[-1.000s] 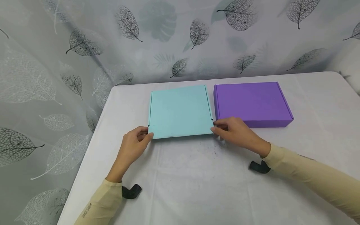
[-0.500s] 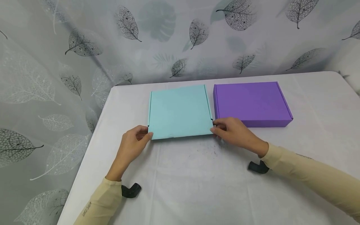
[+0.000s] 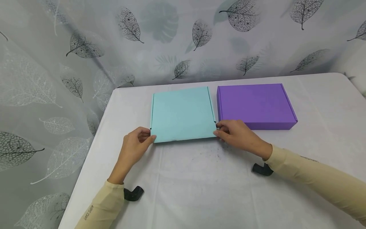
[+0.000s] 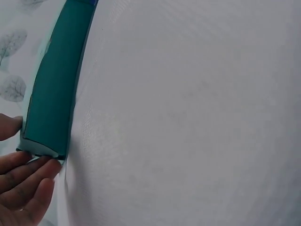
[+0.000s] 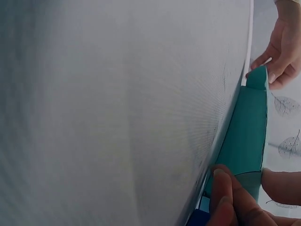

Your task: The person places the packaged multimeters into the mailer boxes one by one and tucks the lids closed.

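Note:
A flat light-turquoise cardboard mailer box (image 3: 183,114) lies toward the back of the table, its lid down and its front edge toward me. My left hand (image 3: 135,144) holds its front left corner, thumb at the top edge and fingers against the side. At the front right corner, my right hand (image 3: 238,135) pinches the box the same way. In the left wrist view the darker teal front face (image 4: 59,80) shows, with the left fingers (image 4: 28,181) at its end. The right wrist view shows the right thumb (image 5: 282,188) on the lid edge.
A closed purple cardboard box (image 3: 255,105) stands just right of the turquoise one, close to my right fingers. White cloth covers the table (image 3: 200,190). A leaf-patterned curtain (image 3: 168,41) hangs behind it. Black curved pieces (image 3: 133,194) stick out beside both sleeves.

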### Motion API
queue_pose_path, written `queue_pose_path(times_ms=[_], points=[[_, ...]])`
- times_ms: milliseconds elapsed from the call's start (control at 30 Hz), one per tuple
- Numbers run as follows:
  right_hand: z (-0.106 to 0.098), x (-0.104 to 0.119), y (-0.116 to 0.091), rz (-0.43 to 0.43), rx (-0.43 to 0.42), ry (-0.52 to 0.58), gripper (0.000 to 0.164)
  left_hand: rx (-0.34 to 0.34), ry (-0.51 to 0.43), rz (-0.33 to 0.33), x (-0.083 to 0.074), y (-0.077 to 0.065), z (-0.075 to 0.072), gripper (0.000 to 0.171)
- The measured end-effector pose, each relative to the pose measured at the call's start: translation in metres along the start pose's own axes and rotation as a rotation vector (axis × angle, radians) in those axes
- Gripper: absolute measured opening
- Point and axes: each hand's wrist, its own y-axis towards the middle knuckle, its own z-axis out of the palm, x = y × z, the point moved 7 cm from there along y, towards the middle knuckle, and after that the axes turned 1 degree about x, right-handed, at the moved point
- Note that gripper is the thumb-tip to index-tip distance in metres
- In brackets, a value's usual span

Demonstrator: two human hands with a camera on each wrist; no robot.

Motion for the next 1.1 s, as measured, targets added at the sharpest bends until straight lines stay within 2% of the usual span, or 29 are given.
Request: queue_pose_path(times_ms=[200, 333, 400, 500, 633, 733, 833, 1000, 1100], points=[[-0.002, 0.001, 0.003, -0.008, -0.002, -0.067, 0.027, 0.006, 0.034, 0.019, -0.003, 0.003, -0.001, 0.028], [-0.004, 0.01, 0.003, -0.033, -0.042, -0.269, 0.028, 0.008, 0.065, 0.02, -0.004, 0.006, 0.0, 0.026], [-0.005, 0.017, 0.002, -0.081, -0.084, -0.402, 0.033, 0.01, 0.084, 0.017, -0.004, 0.007, 0.0, 0.026], [-0.005, 0.03, 0.002, -0.209, -0.166, -0.569, 0.044, 0.007, 0.123, 0.016, -0.006, 0.009, 0.0, 0.031], [-0.002, 0.043, 0.004, -0.378, -0.23, -0.72, 0.057, -0.001, 0.212, 0.046, -0.013, 0.014, 0.0, 0.051], [-0.001, 0.048, 0.009, -0.443, -0.213, -0.804, 0.07, 0.01, 0.294, 0.081, -0.022, 0.018, 0.0, 0.071], [-0.001, 0.047, 0.015, -0.435, -0.162, -0.824, 0.083, 0.047, 0.367, 0.101, -0.028, 0.022, 0.003, 0.083], [-0.002, 0.041, 0.024, -0.354, -0.053, -0.809, 0.084, 0.118, 0.442, 0.115, -0.034, 0.028, 0.009, 0.078], [-0.002, 0.04, 0.026, -0.347, -0.013, -0.821, 0.081, 0.133, 0.481, 0.123, -0.037, 0.03, 0.01, 0.075]])
